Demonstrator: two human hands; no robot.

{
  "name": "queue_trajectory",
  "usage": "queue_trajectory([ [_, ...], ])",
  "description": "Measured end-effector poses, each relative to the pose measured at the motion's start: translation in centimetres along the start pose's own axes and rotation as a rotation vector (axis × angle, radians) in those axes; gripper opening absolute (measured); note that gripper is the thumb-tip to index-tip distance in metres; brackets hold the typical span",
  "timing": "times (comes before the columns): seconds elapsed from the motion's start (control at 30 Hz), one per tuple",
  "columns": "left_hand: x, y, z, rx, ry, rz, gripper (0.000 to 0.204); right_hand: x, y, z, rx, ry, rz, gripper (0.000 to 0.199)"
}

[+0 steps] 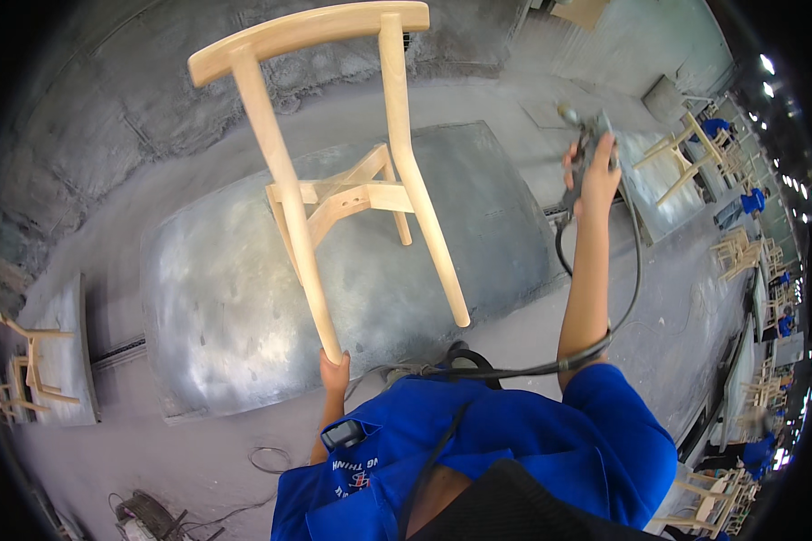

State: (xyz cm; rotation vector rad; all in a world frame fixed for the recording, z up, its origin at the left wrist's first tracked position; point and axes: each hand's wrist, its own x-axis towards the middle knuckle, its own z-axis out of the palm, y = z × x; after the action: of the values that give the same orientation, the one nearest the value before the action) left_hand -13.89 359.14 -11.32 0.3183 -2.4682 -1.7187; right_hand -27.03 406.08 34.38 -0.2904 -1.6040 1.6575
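Note:
A bare pale wooden chair frame (pixel 343 162) is raised over a grey metal-topped workbench (pixel 244 298), with its curved back rail toward the top of the view. My left hand (pixel 334 370) grips the end of one long leg at the frame's lower end. My right hand (pixel 591 176) is lifted to the right of the chair and closed around a handheld power tool (pixel 585 144). A black hose (pixel 595 334) runs from the tool down past my forearm to my blue shirt. The tool does not touch the chair.
More chair frames stand on a bench at the left (pixel 27 370) and on one at the upper right (pixel 681 153). Several chairs and people in blue line the right rim (pixel 749 252). A coil of wire (pixel 269 460) and a machine (pixel 144 518) lie on the floor.

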Motion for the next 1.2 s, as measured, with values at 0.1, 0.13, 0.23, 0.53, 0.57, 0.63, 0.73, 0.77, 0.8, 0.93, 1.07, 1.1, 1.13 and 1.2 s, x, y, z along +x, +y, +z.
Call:
queue_trajectory([
  [0.1,-0.9,-1.0,-0.6,0.009,-0.133,-0.139,0.039,-5.5,5.7,-6.9,-0.179,0.008,0.051,0.054],
  [0.13,-0.8,-1.0,-0.6,0.000,-0.118,-0.111,0.038,-7.9,7.6,-9.2,-0.236,0.069,0.176,0.057],
  [0.23,-0.4,-0.6,0.1,-0.021,-0.095,-0.259,0.036,-15.2,11.9,-15.2,-0.221,0.145,0.582,0.068],
  [0.53,3.7,-1.9,11.4,-0.017,-0.233,-0.477,0.051,-24.1,10.2,-17.8,0.069,0.170,0.911,0.094],
  [0.57,6.2,-2.0,13.6,0.194,-0.262,-0.500,0.061,-23.1,9.2,-17.3,0.102,0.156,0.827,0.098],
  [0.63,10.3,-2.1,16.6,0.108,-0.287,-0.364,0.062,-21.1,6.5,-16.7,0.136,0.144,0.699,0.103],
  [0.73,15.9,-1.5,18.2,0.336,-0.417,-0.217,0.051,-17.9,2.6,-15.8,0.211,0.087,0.471,0.103],
  [0.77,16.7,-1.3,18.3,0.379,-0.485,-0.333,0.048,-17.3,1.5,-15.7,0.225,0.094,0.419,0.103],
  [0.8,16.2,-1.0,18.1,0.324,-0.557,-0.296,0.047,-16.8,0.6,-15.6,0.240,0.096,0.364,0.102],
  [0.93,9.4,1.0,18.0,0.217,-0.860,-0.167,0.042,-15.5,1.2,-16.3,0.541,0.062,0.381,0.100],
  [1.07,-2.0,3.2,17.8,-0.057,-1.211,-0.135,0.040,-14.8,10.0,-17.7,0.433,0.176,0.746,0.090],
  [1.1,-3.8,3.4,16.9,0.029,-1.266,-0.171,0.046,-15.3,12.8,-18.2,0.435,0.214,0.833,0.086],
  [1.13,-5.6,3.4,15.7,0.115,-1.314,-0.208,0.053,-16.0,15.4,-19.0,0.436,0.225,0.872,0.084],
  [1.2,-8.2,3.4,13.0,0.162,-1.163,-0.344,0.059,-17.0,20.5,-21.1,0.404,0.289,0.971,0.082],
])
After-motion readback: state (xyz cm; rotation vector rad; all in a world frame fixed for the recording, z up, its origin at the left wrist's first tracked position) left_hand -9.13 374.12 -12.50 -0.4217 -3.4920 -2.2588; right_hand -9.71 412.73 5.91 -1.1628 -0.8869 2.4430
